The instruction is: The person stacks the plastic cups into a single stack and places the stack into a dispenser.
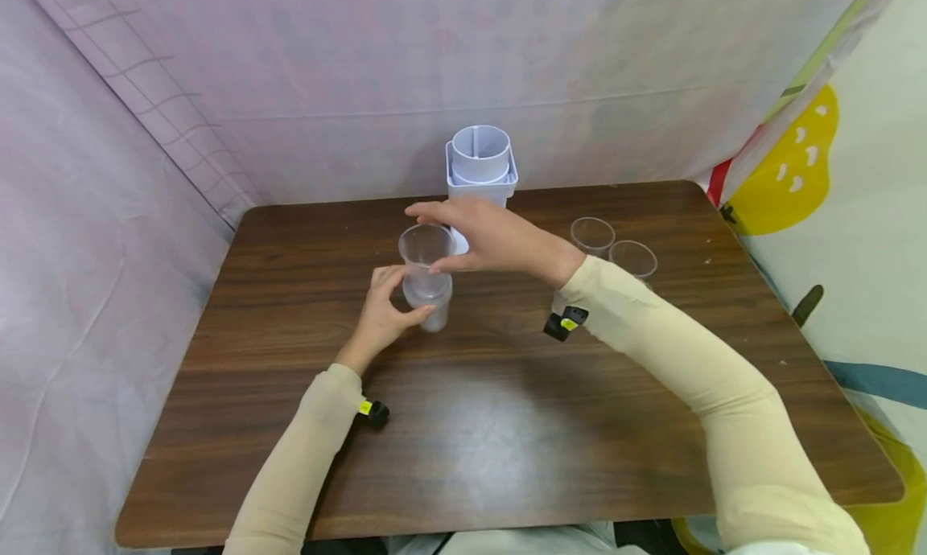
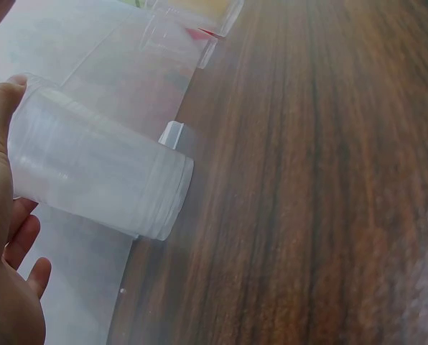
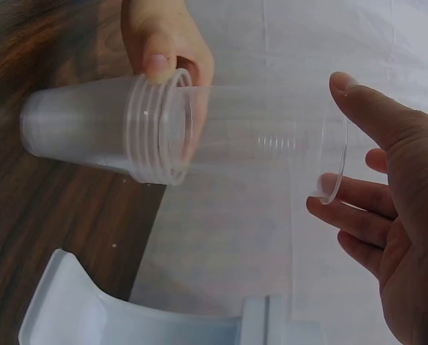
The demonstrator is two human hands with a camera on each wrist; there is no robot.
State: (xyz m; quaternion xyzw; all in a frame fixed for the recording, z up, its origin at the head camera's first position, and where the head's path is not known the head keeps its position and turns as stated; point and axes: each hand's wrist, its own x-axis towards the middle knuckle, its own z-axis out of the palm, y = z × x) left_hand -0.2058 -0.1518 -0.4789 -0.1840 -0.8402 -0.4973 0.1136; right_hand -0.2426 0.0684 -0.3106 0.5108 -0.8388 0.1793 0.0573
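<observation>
My left hand [image 1: 384, 310] grips a stack of clear plastic cups [image 1: 437, 314] near its rims, thumb on one side and fingers on the other. In the right wrist view, several nested rims [image 3: 149, 129] show beside the left thumb. One clear cup [image 1: 420, 249] stands most of its length out of the stack, its base end still toward the stacked rims. Around that cup's wide rim my right hand [image 1: 485, 233] curves, thumb on one side and fingertips on the other. The left wrist view shows the stack [image 2: 99, 162] from the side, close to the tabletop.
A white plastic holder [image 1: 481, 193] with a round tube on top stands at the back of the brown wooden table [image 1: 290, 314], behind the hands. Two clear cups [image 1: 633, 257] stand to the right, beyond the right forearm. Pale cloth [image 1: 362, 72] hangs behind the table.
</observation>
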